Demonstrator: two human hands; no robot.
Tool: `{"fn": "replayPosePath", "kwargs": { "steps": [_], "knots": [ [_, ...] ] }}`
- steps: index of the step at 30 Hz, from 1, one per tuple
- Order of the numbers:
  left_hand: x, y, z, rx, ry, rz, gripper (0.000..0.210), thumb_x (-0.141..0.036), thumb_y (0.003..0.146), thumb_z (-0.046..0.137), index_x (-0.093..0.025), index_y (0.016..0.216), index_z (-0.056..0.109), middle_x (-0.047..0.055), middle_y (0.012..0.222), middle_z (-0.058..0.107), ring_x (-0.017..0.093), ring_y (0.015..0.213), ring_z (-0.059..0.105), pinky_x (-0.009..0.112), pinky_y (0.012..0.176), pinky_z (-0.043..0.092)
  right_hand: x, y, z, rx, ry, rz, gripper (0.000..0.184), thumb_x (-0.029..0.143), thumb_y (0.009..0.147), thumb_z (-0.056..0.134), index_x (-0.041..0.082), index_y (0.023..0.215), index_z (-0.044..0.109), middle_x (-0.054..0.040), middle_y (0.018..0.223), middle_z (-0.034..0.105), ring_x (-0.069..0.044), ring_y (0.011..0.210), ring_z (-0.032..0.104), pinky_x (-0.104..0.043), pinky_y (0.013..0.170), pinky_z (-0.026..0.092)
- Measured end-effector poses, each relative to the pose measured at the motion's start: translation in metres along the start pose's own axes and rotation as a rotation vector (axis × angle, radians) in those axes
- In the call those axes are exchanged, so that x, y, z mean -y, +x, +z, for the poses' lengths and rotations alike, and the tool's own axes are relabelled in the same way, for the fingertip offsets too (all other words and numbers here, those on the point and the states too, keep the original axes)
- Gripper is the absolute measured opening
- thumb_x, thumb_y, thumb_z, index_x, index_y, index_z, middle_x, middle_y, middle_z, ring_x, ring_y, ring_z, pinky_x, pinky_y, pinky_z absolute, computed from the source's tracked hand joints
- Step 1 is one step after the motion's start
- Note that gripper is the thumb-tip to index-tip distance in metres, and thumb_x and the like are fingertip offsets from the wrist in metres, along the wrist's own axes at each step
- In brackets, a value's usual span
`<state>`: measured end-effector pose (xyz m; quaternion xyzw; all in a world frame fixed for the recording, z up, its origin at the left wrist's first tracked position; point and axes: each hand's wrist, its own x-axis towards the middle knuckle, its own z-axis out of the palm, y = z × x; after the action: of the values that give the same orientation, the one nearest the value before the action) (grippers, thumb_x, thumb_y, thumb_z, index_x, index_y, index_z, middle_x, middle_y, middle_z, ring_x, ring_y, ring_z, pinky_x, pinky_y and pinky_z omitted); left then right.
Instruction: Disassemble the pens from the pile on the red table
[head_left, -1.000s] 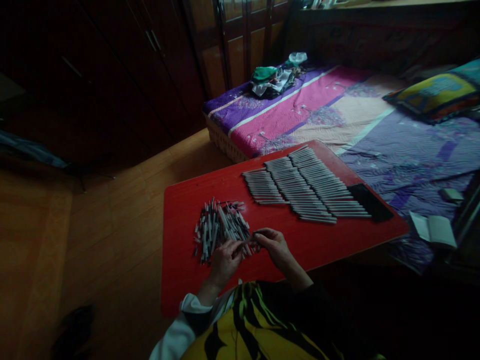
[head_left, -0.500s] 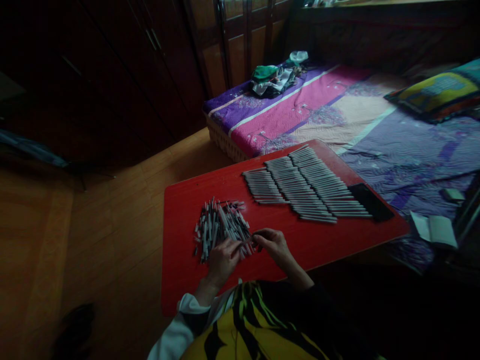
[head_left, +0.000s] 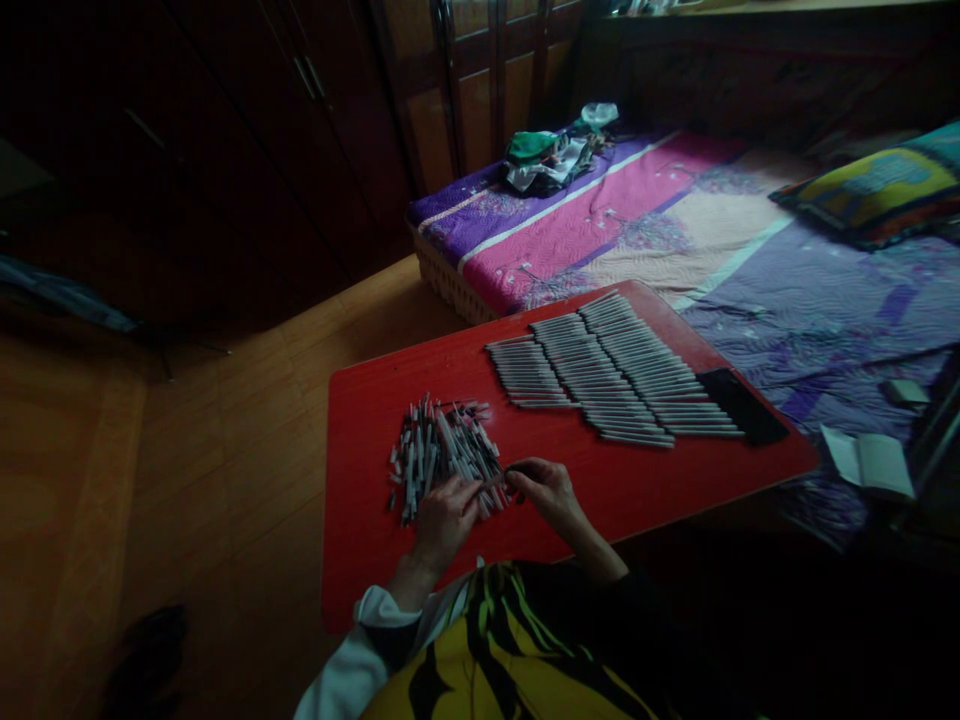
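My left hand [head_left: 445, 518] is closed at the near edge of a loose pile of pen parts [head_left: 429, 452], pinching one end of a thin pen [head_left: 492, 483]. My right hand [head_left: 549, 492] pinches the other end, just to the right of the pile. Fingers cover much of this pen, and its details are too dim to make out. White and dark barrels and small pieces lie jumbled in the pile. Beyond my right hand, many pens [head_left: 607, 375] with white barrels and dark ends lie side by side in three slanting rows.
The red table [head_left: 360, 400] carries all of this, with a flat black object [head_left: 742, 405] at its right end. Behind it stands a bed [head_left: 637, 230] with folded clothes [head_left: 551, 160], a pillow [head_left: 877, 190] and an open notebook [head_left: 870, 462]. Dark wardrobes [head_left: 337, 130] line the back left.
Almost nothing differs. Both hands stay at the same place with the pen between them, apart from very slight finger and wrist movement.
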<state>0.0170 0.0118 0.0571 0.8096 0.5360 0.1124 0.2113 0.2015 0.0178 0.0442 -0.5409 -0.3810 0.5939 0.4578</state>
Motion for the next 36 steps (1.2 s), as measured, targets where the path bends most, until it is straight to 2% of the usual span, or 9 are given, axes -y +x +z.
{"fn": "replayPosePath", "kwargs": {
  "steps": [7,11,15,20,24,28,36],
  "knots": [
    [-0.004,0.001,-0.008,-0.018,0.034,0.066,0.025,-0.014,0.079,0.052,-0.022,0.1,0.063,0.004,0.084,0.062,0.019,0.082,0.056,0.029,0.071,0.043,0.007,-0.002,0.003,0.003,0.087,0.03,0.021,0.034,0.063,0.07,0.014,0.068,0.066,-0.0019,0.053,0.065,-0.012,0.043,0.057,-0.023,0.042,0.048],
    [-0.008,0.002,-0.007,-0.044,-0.179,0.009,0.02,-0.009,0.077,0.05,-0.018,0.09,0.062,0.003,0.082,0.062,0.018,0.083,0.056,0.029,0.073,0.044,0.007,-0.003,0.005,0.01,0.11,0.02,0.021,0.033,0.063,0.071,0.014,0.07,0.067,-0.0019,0.054,0.066,-0.013,0.044,0.058,-0.024,0.042,0.048],
    [-0.01,0.001,-0.003,-0.039,-0.4,-0.017,0.034,-0.004,0.076,0.044,-0.019,0.101,0.06,0.003,0.092,0.064,0.015,0.086,0.059,0.026,0.077,0.045,0.006,-0.006,0.006,0.011,0.127,0.005,0.018,0.031,0.063,0.07,0.014,0.07,0.067,-0.0016,0.055,0.066,-0.013,0.045,0.058,-0.024,0.042,0.048],
    [-0.016,0.001,-0.007,-0.034,-0.49,-0.054,0.025,-0.022,0.086,0.045,-0.021,0.104,0.062,0.004,0.096,0.066,0.015,0.089,0.06,0.025,0.079,0.046,0.01,-0.013,0.008,0.027,0.12,-0.036,0.017,0.032,0.065,0.068,0.016,0.072,0.067,-0.0012,0.054,0.065,-0.013,0.045,0.057,-0.024,0.044,0.047],
    [-0.021,0.003,-0.014,-0.036,-0.476,-0.071,0.021,-0.027,0.087,0.045,-0.02,0.095,0.063,0.004,0.089,0.066,0.016,0.085,0.06,0.026,0.075,0.046,0.012,-0.017,0.01,0.022,0.067,-0.064,0.018,0.033,0.067,0.067,0.016,0.073,0.068,-0.0014,0.055,0.065,-0.013,0.047,0.057,-0.024,0.045,0.047],
    [-0.024,0.004,-0.018,-0.045,-0.442,-0.057,0.018,-0.025,0.087,0.046,-0.019,0.092,0.062,0.003,0.086,0.064,0.016,0.083,0.06,0.026,0.074,0.045,0.015,-0.017,0.009,0.021,-0.091,-0.119,0.017,0.032,0.07,0.064,0.017,0.075,0.067,-0.0015,0.057,0.064,-0.013,0.048,0.057,-0.023,0.046,0.046],
    [-0.019,0.001,-0.017,-0.005,-0.337,0.005,0.018,-0.022,0.087,0.044,-0.019,0.095,0.06,0.004,0.087,0.063,0.017,0.084,0.059,0.027,0.074,0.044,0.016,-0.019,0.001,0.126,-0.314,-0.179,0.018,0.03,0.079,0.053,0.016,0.079,0.064,-0.0015,0.061,0.062,-0.012,0.052,0.056,-0.021,0.048,0.042]
  ]
}}
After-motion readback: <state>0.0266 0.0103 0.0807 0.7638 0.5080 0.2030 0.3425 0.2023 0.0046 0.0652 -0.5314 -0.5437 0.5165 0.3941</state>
